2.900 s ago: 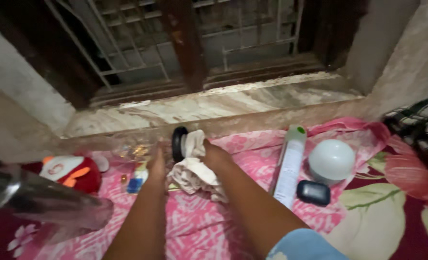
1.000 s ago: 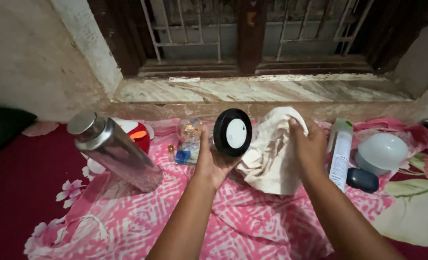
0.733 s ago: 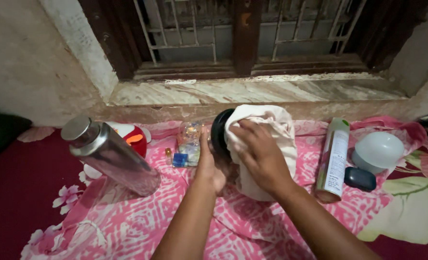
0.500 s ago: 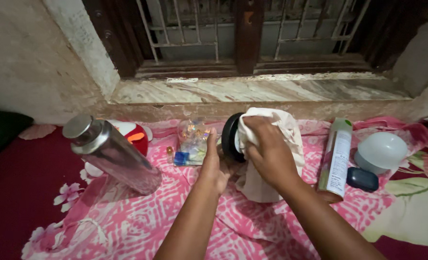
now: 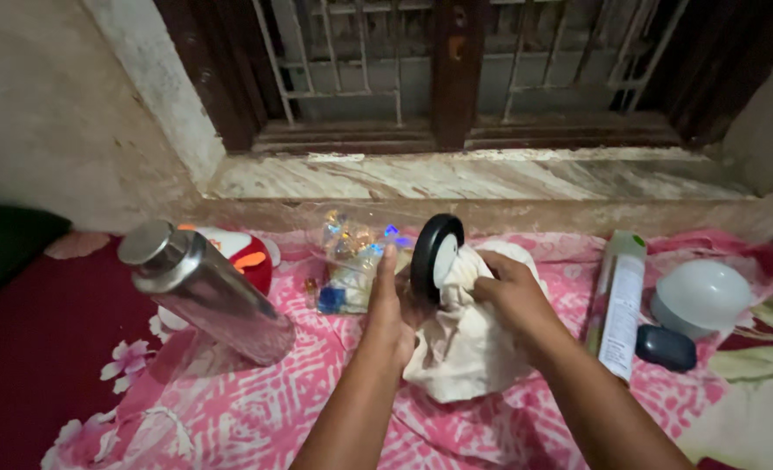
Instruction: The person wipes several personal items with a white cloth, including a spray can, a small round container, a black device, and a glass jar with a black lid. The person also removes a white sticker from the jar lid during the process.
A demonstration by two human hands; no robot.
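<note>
Here, left hand (image 5: pixel 393 305) curled round a flat round black disc (image 5: pixel 433 257) with a pale face, held on edge over the pink patterned bedspread (image 5: pixel 256 409). Right hand (image 5: pixel 510 292) pinching soft cream cloth (image 5: pixel 469 348) against the disc's face. Nearby: smooth steel flask (image 5: pixel 199 292) tilted, white tube (image 5: pixel 620 300), white dome (image 5: pixel 704 296).

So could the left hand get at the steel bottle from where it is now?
Probably yes. The left hand holds the round black disc, so it would need to let go first; the steel bottle lies just to its left on the pink cloth, with nothing between.
</note>
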